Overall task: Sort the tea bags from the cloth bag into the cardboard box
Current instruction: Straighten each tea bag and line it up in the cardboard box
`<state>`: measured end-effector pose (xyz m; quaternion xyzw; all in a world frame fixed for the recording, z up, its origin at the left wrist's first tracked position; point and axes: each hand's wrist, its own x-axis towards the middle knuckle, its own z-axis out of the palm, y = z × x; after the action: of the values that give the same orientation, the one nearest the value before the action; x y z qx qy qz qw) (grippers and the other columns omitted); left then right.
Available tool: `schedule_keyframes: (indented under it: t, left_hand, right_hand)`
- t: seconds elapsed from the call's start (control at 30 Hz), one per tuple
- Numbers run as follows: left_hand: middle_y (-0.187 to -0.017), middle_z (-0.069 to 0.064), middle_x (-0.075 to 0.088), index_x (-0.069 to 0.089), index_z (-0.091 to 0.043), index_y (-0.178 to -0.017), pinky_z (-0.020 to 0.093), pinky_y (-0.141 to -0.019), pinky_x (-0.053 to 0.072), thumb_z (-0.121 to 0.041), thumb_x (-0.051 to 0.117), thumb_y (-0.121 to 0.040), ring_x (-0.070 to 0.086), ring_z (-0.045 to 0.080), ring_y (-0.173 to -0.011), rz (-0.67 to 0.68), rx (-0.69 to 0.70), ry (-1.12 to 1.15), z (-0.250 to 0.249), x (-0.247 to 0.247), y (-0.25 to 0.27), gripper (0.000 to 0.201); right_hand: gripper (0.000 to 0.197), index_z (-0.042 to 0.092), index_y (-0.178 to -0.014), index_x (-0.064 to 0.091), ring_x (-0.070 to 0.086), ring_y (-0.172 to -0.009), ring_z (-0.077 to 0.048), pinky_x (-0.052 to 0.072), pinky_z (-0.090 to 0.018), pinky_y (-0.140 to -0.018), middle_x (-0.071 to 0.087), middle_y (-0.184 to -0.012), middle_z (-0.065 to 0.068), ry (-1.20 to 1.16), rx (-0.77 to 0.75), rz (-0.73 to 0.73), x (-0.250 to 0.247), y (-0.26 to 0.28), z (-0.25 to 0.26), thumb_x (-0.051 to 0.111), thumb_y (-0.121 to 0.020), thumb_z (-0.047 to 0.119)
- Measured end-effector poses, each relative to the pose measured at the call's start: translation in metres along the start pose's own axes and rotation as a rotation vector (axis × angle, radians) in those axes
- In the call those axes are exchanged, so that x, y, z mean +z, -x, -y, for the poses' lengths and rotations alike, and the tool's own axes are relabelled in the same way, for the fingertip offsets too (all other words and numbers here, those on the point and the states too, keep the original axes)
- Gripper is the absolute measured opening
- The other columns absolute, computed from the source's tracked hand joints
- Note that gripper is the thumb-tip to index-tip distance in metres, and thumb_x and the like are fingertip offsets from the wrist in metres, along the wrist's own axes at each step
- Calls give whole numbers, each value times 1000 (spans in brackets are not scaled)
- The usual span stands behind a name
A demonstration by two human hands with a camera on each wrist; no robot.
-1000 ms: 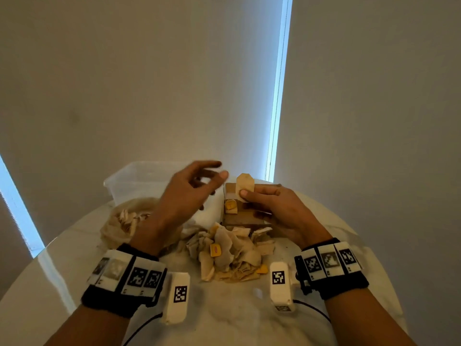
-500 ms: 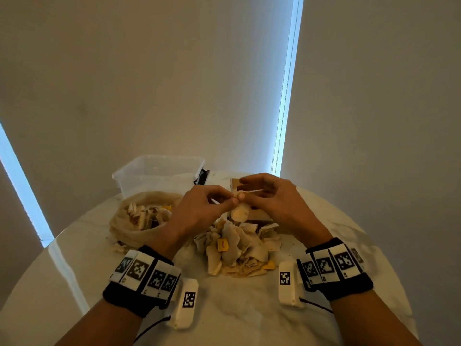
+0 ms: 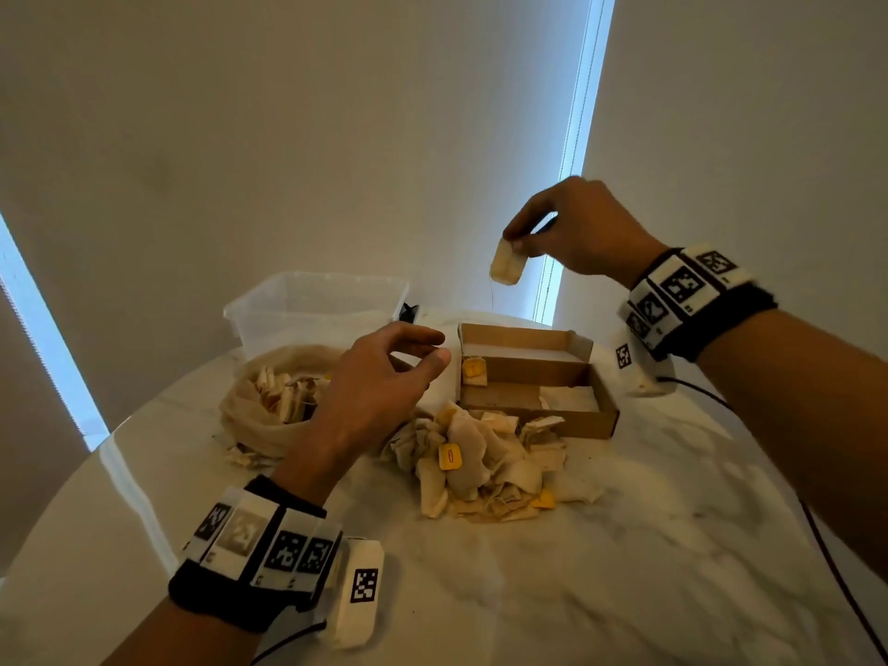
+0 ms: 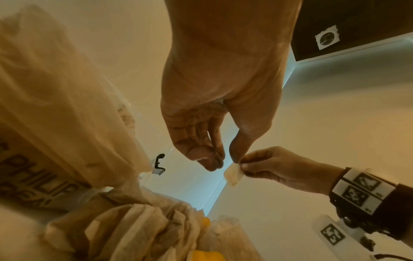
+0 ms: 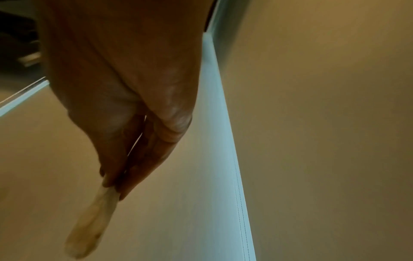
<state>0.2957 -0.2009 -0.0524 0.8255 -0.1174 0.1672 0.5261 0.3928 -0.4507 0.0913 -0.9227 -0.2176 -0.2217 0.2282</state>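
My right hand (image 3: 516,245) is raised above the open cardboard box (image 3: 584,420) and pinches a pale tea bag (image 3: 505,267) by its top edge, a thin string hanging below it. The same pinch shows in the right wrist view, hand (image 5: 114,187) on tea bag (image 5: 89,229). My left hand (image 3: 435,348) hovers left of the box, fingers loosely curled, nothing visible in it. The box holds a yellow-tagged tea bag (image 3: 473,367) and a white one (image 3: 569,398). A loose pile of tea bags (image 3: 480,459) lies in front. The cloth bag (image 3: 259,425) sits at the left.
A clear plastic tub (image 3: 312,305) stands behind the cloth bag. The round white marble table (image 3: 624,545) curves away at left and right. A black cable (image 3: 817,531) runs along the right side. Walls stand close behind the table.
Both hands were together at a tea bag over the pile. Now my right hand has lifted that tea bag high above the box, and my left hand has let go and moved left.
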Motion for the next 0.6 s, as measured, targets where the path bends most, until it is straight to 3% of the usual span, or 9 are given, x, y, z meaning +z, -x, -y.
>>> schedule_keyframes:
  t: [0.07,0.17,0.23,0.37,0.53,0.6]
  left_hand:
    - [-107,-21,73,71,-38,-123,24,-64,54,-42,72,-98,72,3,-81,-12,5,6,1,0,0,25]
    - [-106,-21,72,71,-37,-122,22,-63,53,-41,71,-98,73,2,-79,-15,8,2,2,-1,0,24]
    - [-105,-20,72,71,-37,-121,20,-61,51,-40,71,-98,73,2,-79,-16,7,1,3,-1,0,23]
    - [-105,-18,73,71,-37,-120,20,-61,50,-40,71,-98,73,2,-79,-11,1,6,4,-1,1,22]
    - [-104,-19,72,71,-36,-121,21,-63,53,-39,70,-99,72,2,-78,-3,-2,4,7,-1,1,22]
    - [-104,-19,72,71,-36,-121,23,-67,55,-40,70,-99,73,2,-79,-2,-6,3,8,-1,1,22]
  right_hand:
    - [23,26,-111,83,65,-86,4,46,-11,-78,76,-108,11,86,-18,178,15,0,-5,84,-90,17]
    - [22,27,-111,82,75,-80,-4,56,-15,-73,78,-104,14,53,7,439,47,8,-14,83,-91,16]
    - [22,25,-110,83,76,-86,-7,58,-17,-70,79,-104,13,8,39,537,67,10,-19,82,-91,15]
    - [20,26,-102,84,74,-96,-10,58,-23,-84,80,-102,11,-22,76,609,98,6,-28,85,-88,13]
    - [20,26,-97,80,68,-91,-1,46,-13,-75,76,-95,15,24,54,546,123,2,-30,87,-85,12]
    - [19,25,-94,80,67,-89,-1,46,-15,-77,74,-91,15,61,34,517,132,1,-31,88,-84,12]
